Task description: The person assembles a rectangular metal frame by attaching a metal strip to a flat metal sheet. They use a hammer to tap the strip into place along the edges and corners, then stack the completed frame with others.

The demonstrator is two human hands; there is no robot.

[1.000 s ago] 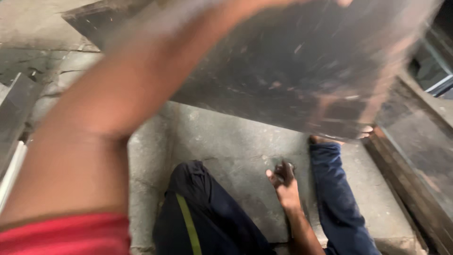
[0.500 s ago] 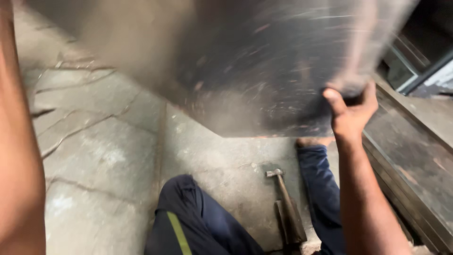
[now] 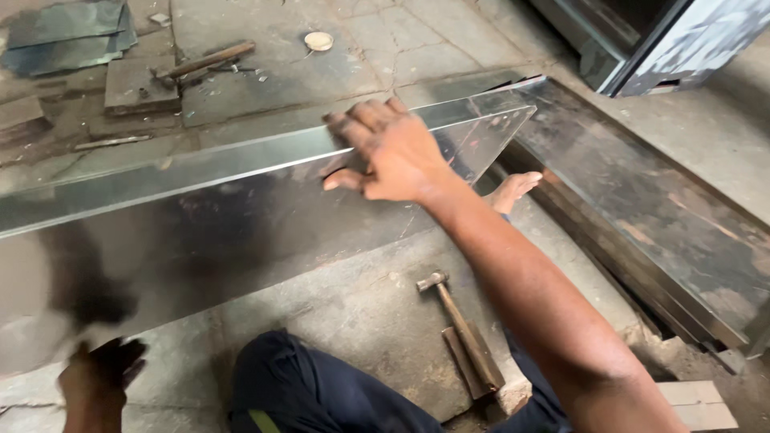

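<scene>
Step in hand, as I judge it: positioning a folded metal sheet [image 3: 241, 216] over the concrete floor [image 3: 361, 313], in front of the seated person's legs. The sheet runs long, left to right, with a bent flange along its far edge. It likely needs steadying at both ends before it is set down.

Right hand [image 3: 389, 152]: fingers spread flat over the flange, thumb on the near face, pressing rather than clenched. Left hand [image 3: 100, 373]: at the sheet's lower left edge, blurred; grip cannot be told.

A hammer [image 3: 461, 329] lies on the floor near the right leg, untouched.

place: metal workshop, probably | signs: bent sheet metal [image 3: 241, 208], hammer [image 3: 461, 329], offcuts [image 3: 68, 32] on stone floor [image 3: 241, 88]
</scene>
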